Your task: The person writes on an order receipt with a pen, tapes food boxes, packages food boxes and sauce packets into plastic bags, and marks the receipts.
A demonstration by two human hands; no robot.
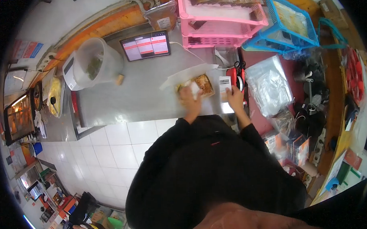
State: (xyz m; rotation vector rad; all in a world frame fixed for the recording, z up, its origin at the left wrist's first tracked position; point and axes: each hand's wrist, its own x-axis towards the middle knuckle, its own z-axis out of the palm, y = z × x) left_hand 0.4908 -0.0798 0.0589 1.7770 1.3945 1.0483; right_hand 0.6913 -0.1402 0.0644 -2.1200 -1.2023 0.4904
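Observation:
My left hand [190, 102] is over an opened takeaway box [211, 94] on the steel counter, its fingers smeared by motion. Browned food [204, 84] fills the right side of the box, and something white [195, 88] lies by my left fingers, too blurred to name. The box's pale lid flap [182, 75] is folded back away from me. To the right, my right hand [234, 99] pinches the edge of a white printed slip [224, 83]. Just beyond that slip is a red tape dispenser [238, 81].
A tablet [145, 46] leans at the counter's back, near a large clear tub [94, 61] of greens. Pink stacked baskets [225, 27] and a blue basket [278, 40] stand at the back right. Clear plastic bags [271, 85] lie on the right.

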